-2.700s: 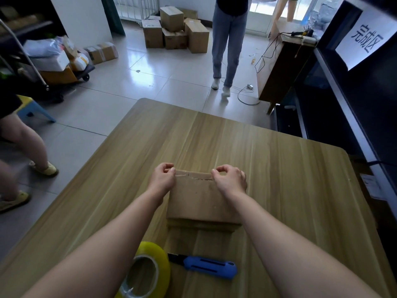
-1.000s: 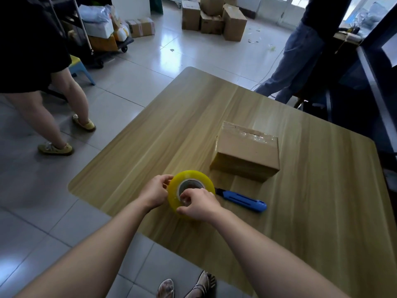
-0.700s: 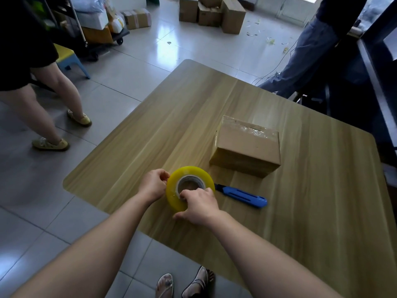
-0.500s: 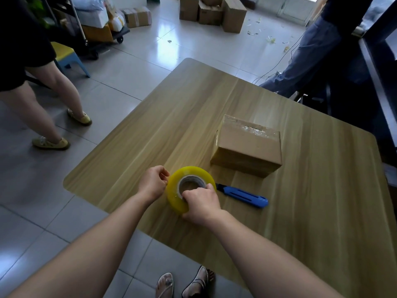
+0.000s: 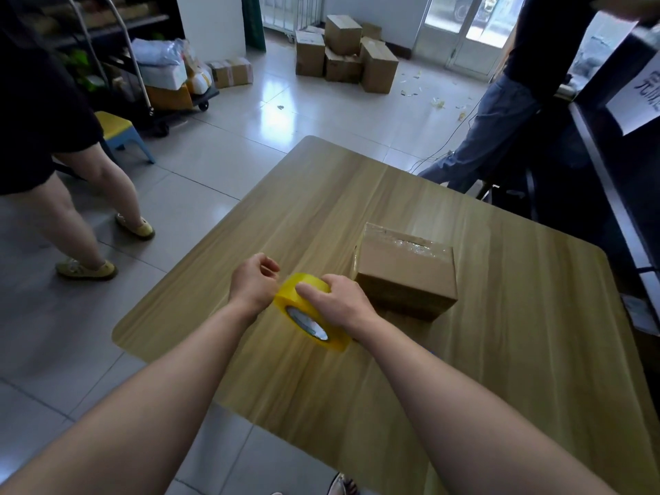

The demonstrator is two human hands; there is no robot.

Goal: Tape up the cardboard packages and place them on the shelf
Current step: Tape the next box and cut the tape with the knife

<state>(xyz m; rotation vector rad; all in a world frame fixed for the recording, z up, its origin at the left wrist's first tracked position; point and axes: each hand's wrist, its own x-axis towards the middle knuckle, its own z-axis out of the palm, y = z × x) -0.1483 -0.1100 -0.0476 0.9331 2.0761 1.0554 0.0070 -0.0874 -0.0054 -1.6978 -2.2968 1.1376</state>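
A small cardboard box (image 5: 405, 271) lies on the wooden table (image 5: 535, 351), with clear tape across its far top edge. A yellow roll of tape (image 5: 303, 310) is raised off the table and tilted just left of the box. My right hand (image 5: 339, 303) grips the roll from above. My left hand (image 5: 255, 280) is at the roll's left rim with fingers curled, pinching at the tape's edge. The blue knife is hidden behind my right arm.
A dark shelf unit (image 5: 614, 166) with a white paper sign (image 5: 639, 91) runs along the table's right side. One person (image 5: 60, 173) stands at the left, another (image 5: 500, 112) at the far right. Stacked boxes (image 5: 344, 53) and a loaded cart (image 5: 171, 80) stand across the floor.
The roll lay flat on the table before; now my right hand has lifted and tilted it beside the box. My left hand stays at its left rim. The knife has gone out of sight.
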